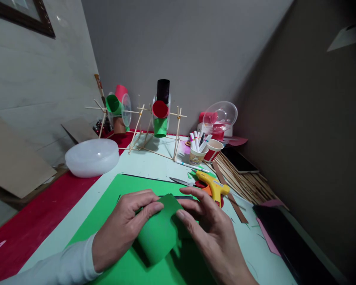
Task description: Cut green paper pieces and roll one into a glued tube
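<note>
A small piece of green paper (160, 237), bent into a curve, is held up above a large green sheet (106, 213). My left hand (126, 227) pinches its upper left edge, thumb on top and fingers underneath. At the right edge, my right hand (212, 233) has its thumb against the paper; the middle fingers reach behind it and the index finger is raised. The fingertips behind the paper are partly hidden. Just beyond my right hand lie a yellow glue gun (215, 186) and scissors (182, 182).
Stick frames behind carry paper tubes, including a black tube (163, 90) and a green tube (113, 104). A plastic bowl (91, 158) stands left. Rightward are a cup of markers (197, 157), a red-white cup (214, 149), bamboo sticks (245, 176), a phone (240, 160) and a brown strip (235, 208).
</note>
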Demonstrator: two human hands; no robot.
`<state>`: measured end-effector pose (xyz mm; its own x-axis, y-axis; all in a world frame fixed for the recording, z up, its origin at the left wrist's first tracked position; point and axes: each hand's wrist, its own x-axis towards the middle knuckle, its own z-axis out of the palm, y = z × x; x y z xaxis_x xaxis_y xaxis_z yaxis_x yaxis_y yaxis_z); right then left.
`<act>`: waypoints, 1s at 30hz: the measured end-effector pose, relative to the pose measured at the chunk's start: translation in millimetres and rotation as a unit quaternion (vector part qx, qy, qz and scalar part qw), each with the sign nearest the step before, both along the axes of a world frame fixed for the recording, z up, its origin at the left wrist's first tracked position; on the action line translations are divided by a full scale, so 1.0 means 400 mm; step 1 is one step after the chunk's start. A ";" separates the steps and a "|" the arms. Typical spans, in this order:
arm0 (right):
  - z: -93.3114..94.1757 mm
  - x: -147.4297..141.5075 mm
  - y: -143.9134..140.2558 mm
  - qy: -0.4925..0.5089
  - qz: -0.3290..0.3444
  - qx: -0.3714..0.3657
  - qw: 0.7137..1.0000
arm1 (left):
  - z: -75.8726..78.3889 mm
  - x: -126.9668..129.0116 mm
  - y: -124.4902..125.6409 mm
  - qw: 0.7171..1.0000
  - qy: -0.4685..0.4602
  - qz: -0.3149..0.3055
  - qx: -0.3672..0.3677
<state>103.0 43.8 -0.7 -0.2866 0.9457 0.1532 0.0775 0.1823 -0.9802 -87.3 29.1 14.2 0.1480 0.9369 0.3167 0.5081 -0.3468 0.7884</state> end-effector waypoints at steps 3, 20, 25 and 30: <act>0.003 0.003 0.003 -0.018 0.016 0.011 1.000 | 0.000 0.001 -0.005 0.999 -0.027 0.016 0.035; 0.018 0.010 -0.012 -0.076 0.069 0.140 0.985 | -0.011 0.003 -0.018 0.994 -0.054 0.043 0.082; 0.019 0.009 -0.012 -0.079 0.069 0.143 0.984 | -0.015 0.005 -0.021 0.992 -0.038 0.058 0.105; 0.017 0.009 -0.013 -0.092 0.066 0.129 0.985 | -0.015 0.004 -0.020 0.995 -0.038 0.053 0.076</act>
<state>106.6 38.6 6.0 -0.4494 0.8347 0.3183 0.2089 0.4447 -0.8710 -85.5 21.1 8.3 0.0208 0.8867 0.4619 0.4898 -0.4118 0.7685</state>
